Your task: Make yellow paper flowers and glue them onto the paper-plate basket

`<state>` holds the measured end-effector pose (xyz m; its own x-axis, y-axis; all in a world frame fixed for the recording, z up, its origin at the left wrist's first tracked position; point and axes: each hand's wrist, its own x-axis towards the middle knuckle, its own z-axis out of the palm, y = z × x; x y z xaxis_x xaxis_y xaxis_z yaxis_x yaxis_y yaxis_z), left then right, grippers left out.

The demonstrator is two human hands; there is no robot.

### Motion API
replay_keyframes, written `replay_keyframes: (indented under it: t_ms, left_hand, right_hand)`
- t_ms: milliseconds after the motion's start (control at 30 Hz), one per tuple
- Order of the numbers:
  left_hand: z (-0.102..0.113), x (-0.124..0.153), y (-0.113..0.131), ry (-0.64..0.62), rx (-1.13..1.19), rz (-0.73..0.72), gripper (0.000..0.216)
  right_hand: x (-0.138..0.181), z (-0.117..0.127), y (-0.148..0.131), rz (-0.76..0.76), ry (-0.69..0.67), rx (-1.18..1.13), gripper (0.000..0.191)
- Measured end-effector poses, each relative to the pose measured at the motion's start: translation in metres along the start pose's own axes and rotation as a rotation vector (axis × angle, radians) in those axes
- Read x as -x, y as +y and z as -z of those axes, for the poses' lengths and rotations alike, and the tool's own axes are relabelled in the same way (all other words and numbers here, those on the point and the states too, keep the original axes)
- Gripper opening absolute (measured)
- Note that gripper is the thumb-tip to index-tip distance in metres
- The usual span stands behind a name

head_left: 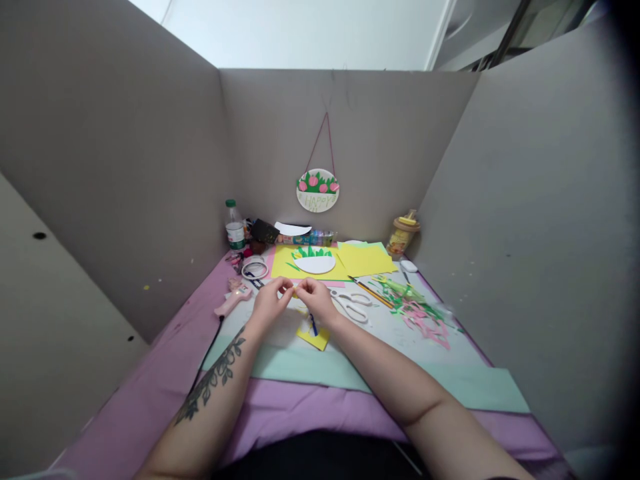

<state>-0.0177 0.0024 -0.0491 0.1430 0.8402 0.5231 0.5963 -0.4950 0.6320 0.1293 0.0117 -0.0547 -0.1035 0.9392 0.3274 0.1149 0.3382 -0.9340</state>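
My left hand [270, 303] and my right hand [316, 299] meet over the middle of the table, fingertips pinched together on a tiny yellow piece I cannot make out clearly. A blue pen [313, 325] pokes out below my right hand. Under the hands lies a small yellow paper scrap [315, 337]. White scissors [353, 305] rest just right of my right hand. Behind the hands a yellow sheet [284, 265] carries a white half-plate shape [315, 264] with green paper blades.
A pink glue gun [233, 298] and a tape roll [255, 269] lie to the left, with a bottle [234, 225] behind. Green and pink paper cuttings [417, 309] and pencils [371, 291] are to the right. A yellow cup [402, 233] stands at back right. A decorated plate [317, 190] hangs on the cardboard wall.
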Motion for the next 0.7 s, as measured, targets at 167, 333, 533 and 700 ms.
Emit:
replay_keyframes:
  t_ms: [167,333,533,700]
  left_hand:
    - [-0.0008,0.0008,0.0000,-0.003,-0.116,-0.111,0.012]
    - [0.0001,0.0024,0.0024,0.032,-0.264,-0.207,0.013]
    - [0.0008,0.0031,0.0032,0.093,-0.334,-0.298,0.013]
    - [0.0007,0.0029,0.0042,0.088,-0.352,-0.302,0.013]
  right_hand:
    - [-0.0008,0.0008,0.0002,-0.002,0.001,0.021,0.012]
    - [-0.0034,0.0013,0.0059,-0.036,0.005,0.005,0.009]
    - [-0.0034,0.0011,0.0058,-0.081,-0.002,-0.045,0.009]
    - [-0.0032,0.0014,0.0026,-0.114,-0.005,-0.066,0.009]
